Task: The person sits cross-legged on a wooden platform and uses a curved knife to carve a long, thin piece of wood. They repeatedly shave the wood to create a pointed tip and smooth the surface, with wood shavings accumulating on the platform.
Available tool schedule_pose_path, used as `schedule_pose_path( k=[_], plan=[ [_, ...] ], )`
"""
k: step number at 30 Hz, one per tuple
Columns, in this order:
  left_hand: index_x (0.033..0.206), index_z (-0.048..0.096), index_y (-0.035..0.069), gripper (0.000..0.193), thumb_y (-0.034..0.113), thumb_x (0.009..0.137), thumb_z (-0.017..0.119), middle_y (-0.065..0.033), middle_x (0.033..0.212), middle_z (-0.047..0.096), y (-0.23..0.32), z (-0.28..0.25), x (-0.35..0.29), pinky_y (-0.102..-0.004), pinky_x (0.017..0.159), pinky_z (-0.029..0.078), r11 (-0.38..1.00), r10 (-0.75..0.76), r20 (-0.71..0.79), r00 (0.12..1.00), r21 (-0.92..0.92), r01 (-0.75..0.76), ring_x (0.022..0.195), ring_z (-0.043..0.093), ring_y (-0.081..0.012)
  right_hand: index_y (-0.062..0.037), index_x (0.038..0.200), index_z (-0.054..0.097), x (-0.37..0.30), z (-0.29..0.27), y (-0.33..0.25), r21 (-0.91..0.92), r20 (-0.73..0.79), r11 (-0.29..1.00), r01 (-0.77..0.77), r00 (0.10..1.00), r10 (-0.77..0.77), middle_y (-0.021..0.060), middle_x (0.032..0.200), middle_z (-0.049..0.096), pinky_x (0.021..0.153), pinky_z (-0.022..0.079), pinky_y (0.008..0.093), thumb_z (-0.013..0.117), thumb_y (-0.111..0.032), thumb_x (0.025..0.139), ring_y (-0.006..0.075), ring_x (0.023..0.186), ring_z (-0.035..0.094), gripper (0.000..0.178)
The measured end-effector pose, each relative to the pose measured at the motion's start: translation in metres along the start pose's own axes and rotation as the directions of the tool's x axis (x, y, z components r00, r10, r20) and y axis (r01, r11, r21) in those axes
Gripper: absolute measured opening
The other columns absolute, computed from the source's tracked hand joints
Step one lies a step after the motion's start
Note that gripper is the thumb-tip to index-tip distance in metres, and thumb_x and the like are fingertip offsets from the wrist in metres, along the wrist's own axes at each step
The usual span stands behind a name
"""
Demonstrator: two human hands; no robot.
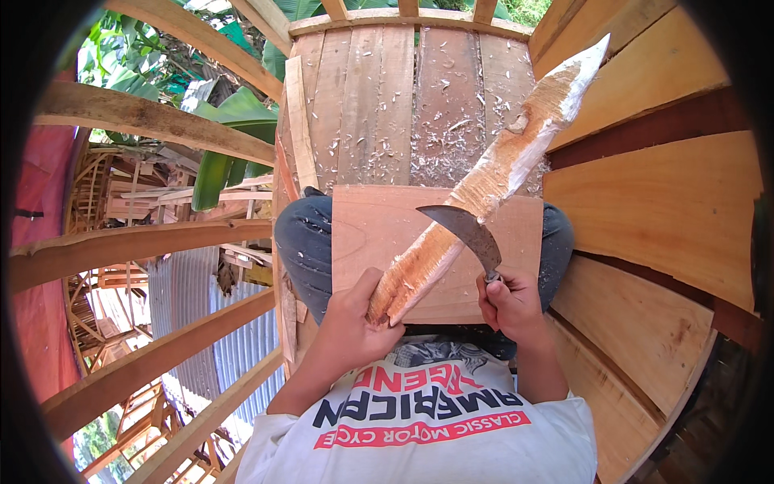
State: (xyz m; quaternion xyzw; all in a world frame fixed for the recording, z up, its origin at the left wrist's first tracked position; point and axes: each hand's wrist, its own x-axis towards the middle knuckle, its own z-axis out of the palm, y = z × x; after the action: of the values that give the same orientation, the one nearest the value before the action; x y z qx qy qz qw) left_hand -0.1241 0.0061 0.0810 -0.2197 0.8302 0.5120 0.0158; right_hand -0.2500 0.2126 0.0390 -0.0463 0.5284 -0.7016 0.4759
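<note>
While the left hand [359, 315] has its grip closed around the lower end of the wood [493, 173], the right hand [513, 305] has its grip closed on the handle of the knife [476, 234]. The wood slants from the left hand up to the right, over the board [363, 214] and past its far edge, ending in a pale, whittled point. Its face is brown and rough, with whitish cut patches along the right side and a notch partway up.

The knife's dark, curved blade crosses above the wood, its tip reaching beyond the wood's left edge; whether the blade touches it, I cannot tell. The board lies flat across the legs [305, 242], just in front of the white shirt [451, 452].

Beyond the board, pale shavings [459, 125] are scattered over the plank floor [363, 89]. Wide planks [653, 218] stand along the right, and wooden rails [145, 242] run along the left, with a green leaf [214, 173] and corrugated sheets [189, 282] outside them.
</note>
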Motion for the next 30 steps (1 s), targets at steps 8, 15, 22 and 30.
schedule_pose_path(
  k=[8,15,22,30],
  plan=[
    [0.092,0.052,0.002,0.029,0.005,0.066,0.064,-0.0104,0.064,0.049,0.005,-0.006,0.008,-0.0273,0.054,0.041,0.999,0.020,0.084,0.996,-0.042,-0.016,0.054,0.049,-0.0165,-0.0045,0.076,0.055,0.005,0.014,0.022,-0.633,-0.171,0.646,0.425,0.738,-0.653,-0.0045,0.055,0.044,0.043,0.030,0.0213,0.065,-0.038,0.091,0.0039,0.047,0.039,0.038],
    [0.093,0.052,0.001,0.029,0.004,0.066,0.064,-0.0099,0.065,0.052,-0.006,-0.006,-0.001,-0.0270,0.057,0.043,0.994,-0.074,0.114,0.991,-0.069,0.082,0.057,0.051,-0.0142,-0.0054,0.077,0.051,0.000,-0.028,-0.016,0.098,-0.327,0.914,0.393,0.880,-0.343,-0.0016,0.054,0.044,0.037,0.032,0.0225,0.062,-0.035,0.093,0.0058,0.041,0.040,0.036],
    [0.094,0.053,0.001,0.030,0.004,0.066,0.064,-0.0111,0.065,0.054,-0.002,-0.003,0.002,-0.0268,0.057,0.044,1.000,-0.022,0.045,0.999,-0.020,0.023,0.057,0.055,-0.0167,-0.0036,0.075,0.053,-0.002,0.001,-0.016,0.058,0.147,0.986,-0.159,0.978,0.149,-0.0033,0.052,0.042,0.038,0.031,0.0218,0.064,-0.031,0.092,0.0045,0.042,0.040,0.034],
    [0.093,0.052,0.001,0.029,0.003,0.066,0.063,-0.0103,0.069,0.055,-0.004,-0.002,0.004,-0.0270,0.057,0.043,0.987,-0.061,0.176,0.982,-0.137,0.086,0.059,0.053,-0.0136,-0.0048,0.074,0.056,0.009,0.005,0.017,-0.486,-0.231,0.822,0.296,0.864,-0.448,-0.0050,0.055,0.046,0.041,0.030,0.0228,0.066,-0.030,0.091,0.0040,0.045,0.038,0.032]
  ],
)
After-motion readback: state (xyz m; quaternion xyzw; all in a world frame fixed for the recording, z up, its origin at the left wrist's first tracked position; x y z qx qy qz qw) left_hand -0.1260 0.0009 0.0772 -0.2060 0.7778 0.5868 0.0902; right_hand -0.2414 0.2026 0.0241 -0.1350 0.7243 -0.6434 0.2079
